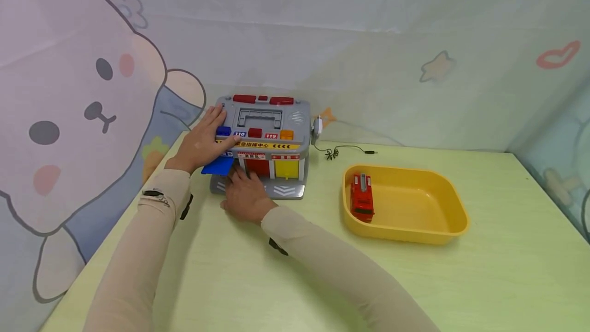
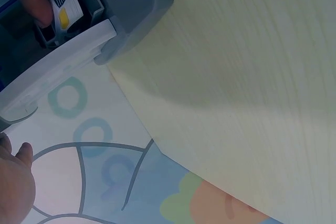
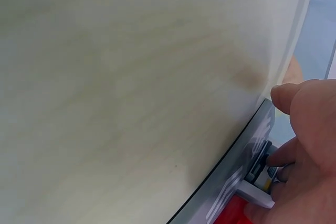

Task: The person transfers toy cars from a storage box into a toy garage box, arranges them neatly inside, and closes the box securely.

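A grey toy rescue station (image 1: 301, 117) stands near the back wall, with red (image 1: 258, 168) and yellow doors (image 1: 288, 169) down and a blue door (image 1: 217, 166) swung up. My left hand (image 1: 201, 140) rests on its top left corner, fingers spread and thumb along the front edge. Under the blue door, my right hand (image 1: 248, 196) reaches into the left bay. There its fingertips touch a small toy car (image 2: 67, 13) in white, black and yellow. In the right wrist view, the car (image 3: 268, 177) is partly hidden behind the fingers, while the thumb stays outside the bay.
To the right lies a yellow tray (image 1: 410, 234) with a red toy fire truck (image 1: 362, 198) along its left side. A thin black cable (image 1: 343, 148) runs over the table behind it. A printed cloth (image 1: 369, 65) hangs behind the table.
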`<state>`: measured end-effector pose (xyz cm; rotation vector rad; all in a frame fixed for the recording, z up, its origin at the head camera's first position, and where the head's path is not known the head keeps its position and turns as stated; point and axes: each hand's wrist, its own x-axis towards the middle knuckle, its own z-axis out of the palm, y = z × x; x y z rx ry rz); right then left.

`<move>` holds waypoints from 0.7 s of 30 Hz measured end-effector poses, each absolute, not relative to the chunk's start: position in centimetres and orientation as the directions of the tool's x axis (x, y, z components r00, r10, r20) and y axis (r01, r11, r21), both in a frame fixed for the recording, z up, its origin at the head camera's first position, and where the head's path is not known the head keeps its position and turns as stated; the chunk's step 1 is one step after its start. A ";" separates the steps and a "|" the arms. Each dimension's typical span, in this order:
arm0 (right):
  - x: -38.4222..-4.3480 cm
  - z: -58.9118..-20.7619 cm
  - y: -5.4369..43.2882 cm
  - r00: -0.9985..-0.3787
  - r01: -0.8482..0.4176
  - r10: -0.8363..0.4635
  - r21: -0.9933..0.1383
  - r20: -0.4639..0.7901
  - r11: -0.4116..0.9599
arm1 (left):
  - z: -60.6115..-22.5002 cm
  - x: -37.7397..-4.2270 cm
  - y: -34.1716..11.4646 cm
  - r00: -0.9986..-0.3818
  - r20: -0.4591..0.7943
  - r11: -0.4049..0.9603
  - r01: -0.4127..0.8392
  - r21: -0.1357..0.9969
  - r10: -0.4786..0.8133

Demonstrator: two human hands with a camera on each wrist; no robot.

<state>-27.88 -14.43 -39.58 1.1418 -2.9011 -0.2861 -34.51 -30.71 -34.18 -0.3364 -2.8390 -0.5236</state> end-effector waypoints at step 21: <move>-27.1 -39.1 -11.3 -0.649 -0.750 -0.761 0.159 0.011 0.642 | -33.7 -34.2 -30.6 -0.956 0.227 0.917 0.251 0.310 0.185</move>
